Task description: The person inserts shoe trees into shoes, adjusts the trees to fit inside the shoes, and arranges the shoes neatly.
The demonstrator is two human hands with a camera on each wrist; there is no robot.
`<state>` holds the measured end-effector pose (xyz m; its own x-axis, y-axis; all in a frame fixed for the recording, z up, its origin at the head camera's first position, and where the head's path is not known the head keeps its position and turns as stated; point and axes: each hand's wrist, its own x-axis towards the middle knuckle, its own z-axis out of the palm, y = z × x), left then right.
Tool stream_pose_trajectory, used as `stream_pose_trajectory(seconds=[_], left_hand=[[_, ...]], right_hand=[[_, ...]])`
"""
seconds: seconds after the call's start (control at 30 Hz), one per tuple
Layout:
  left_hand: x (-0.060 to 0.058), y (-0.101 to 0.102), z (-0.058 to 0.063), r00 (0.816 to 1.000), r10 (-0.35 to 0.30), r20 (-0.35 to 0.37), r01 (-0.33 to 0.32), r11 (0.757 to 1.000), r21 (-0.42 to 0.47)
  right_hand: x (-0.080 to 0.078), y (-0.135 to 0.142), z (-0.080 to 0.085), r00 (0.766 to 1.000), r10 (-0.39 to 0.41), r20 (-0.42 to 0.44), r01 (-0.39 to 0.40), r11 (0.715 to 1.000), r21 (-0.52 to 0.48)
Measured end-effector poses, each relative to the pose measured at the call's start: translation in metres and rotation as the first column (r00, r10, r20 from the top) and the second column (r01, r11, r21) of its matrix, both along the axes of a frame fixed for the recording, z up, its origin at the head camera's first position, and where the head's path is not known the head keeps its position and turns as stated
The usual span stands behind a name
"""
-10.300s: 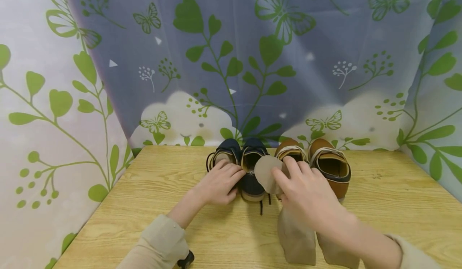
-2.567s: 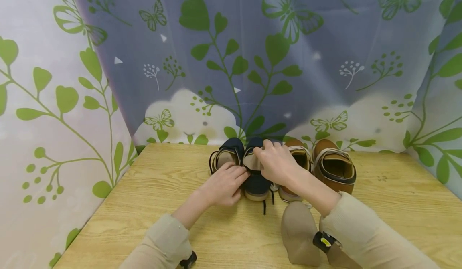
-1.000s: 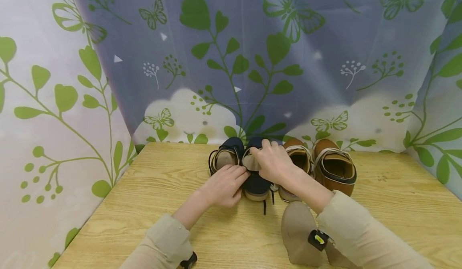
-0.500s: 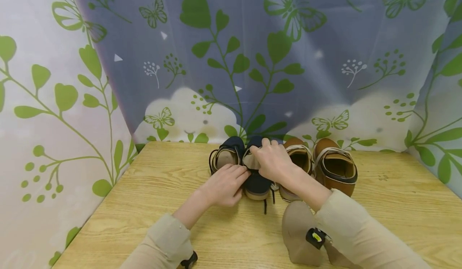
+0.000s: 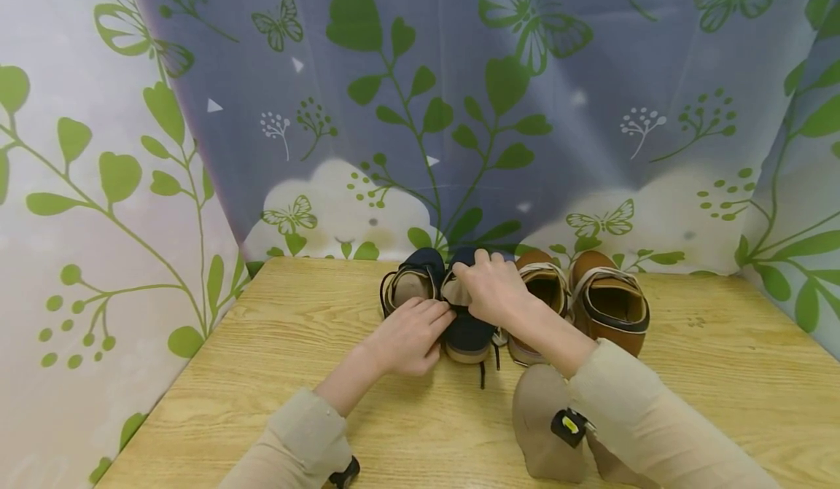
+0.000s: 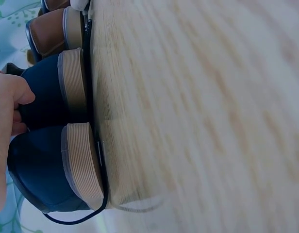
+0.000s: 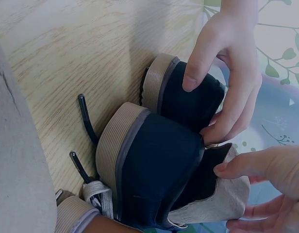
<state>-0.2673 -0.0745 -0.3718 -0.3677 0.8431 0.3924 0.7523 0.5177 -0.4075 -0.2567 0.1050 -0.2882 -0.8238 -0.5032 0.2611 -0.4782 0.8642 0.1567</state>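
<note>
A pair of navy lace-up shoes stands toes to the wall. The left navy shoe (image 5: 423,259) has a beige insert (image 5: 410,285) lying inside its opening. My left hand (image 5: 408,336) reaches over that shoe's heel, its fingers gripping the heel collar of the right navy shoe (image 5: 467,337). With my right hand (image 5: 496,288) I pinch a stiff beige shoe insert (image 7: 232,191) between thumb and fingers; its lower part is hidden inside the right navy shoe. In the left wrist view, the left fingers (image 6: 24,92) overlap the right shoe's heel (image 6: 45,94).
Right beside stand tan shoes (image 5: 613,307) with pale laces. Two more beige inserts (image 5: 541,416) lie nearer on the wooden table (image 5: 407,431), partly under my right forearm. Dark shoelaces (image 5: 482,374) trail behind the navy heel. A printed curtain (image 5: 446,110) closes off the back.
Ten seconds ago my right hand held the insert above the gap between pairs; now it sits in the right navy shoe. Over the last second only my right forearm shifts slightly left.
</note>
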Motion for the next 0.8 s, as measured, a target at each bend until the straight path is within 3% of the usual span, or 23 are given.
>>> stream_pose_trajectory(seconds=[0.37,0.8], left_hand=[[0.0006,0.0000,-0.0006,1.000,-0.018,-0.014,0.018,1.000,0.023],[0.0014,-0.0001,-0.0004,1.000,0.009,0.004,-0.009,1.000,0.004]], right_hand=[[-0.0044,-0.0011,-0.0012,1.000,-0.016,0.009,0.016,1.000,0.002],[-0.0069,-0.0027,-0.0028,0.998,-0.034,0.043,0.034,0.999,-0.004]])
